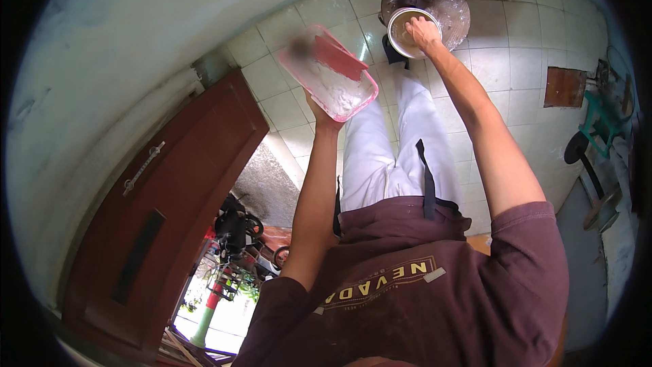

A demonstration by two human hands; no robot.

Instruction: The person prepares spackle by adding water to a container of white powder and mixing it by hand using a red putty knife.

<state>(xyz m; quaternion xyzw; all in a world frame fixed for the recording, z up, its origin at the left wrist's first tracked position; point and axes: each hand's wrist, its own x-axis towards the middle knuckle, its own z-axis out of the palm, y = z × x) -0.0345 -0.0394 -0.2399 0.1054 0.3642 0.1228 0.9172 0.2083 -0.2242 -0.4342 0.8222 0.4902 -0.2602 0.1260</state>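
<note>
Now my left hand [319, 112] holds a pink tray [331, 75] from below at twelve o'clock; my right hand [422, 30], fingers curled, reaches into a round bowl [401, 30] at one o'clock.

Pink tray and round bowl, both in hand.

The tray [331, 76] is rectangular, pink plastic, shallow, with a white powdery coating over its floor and a flat pink scraper [339, 58] lying inside toward the far side; it is tilted, held from beneath by the left hand [320, 114] above the tiled floor. The bowl [406, 30] is round, pale-rimmed, with whitish contents; the right hand [422, 31] reaches into it over the near rim. Bowl and tray are apart, the bowl to the right.
</note>
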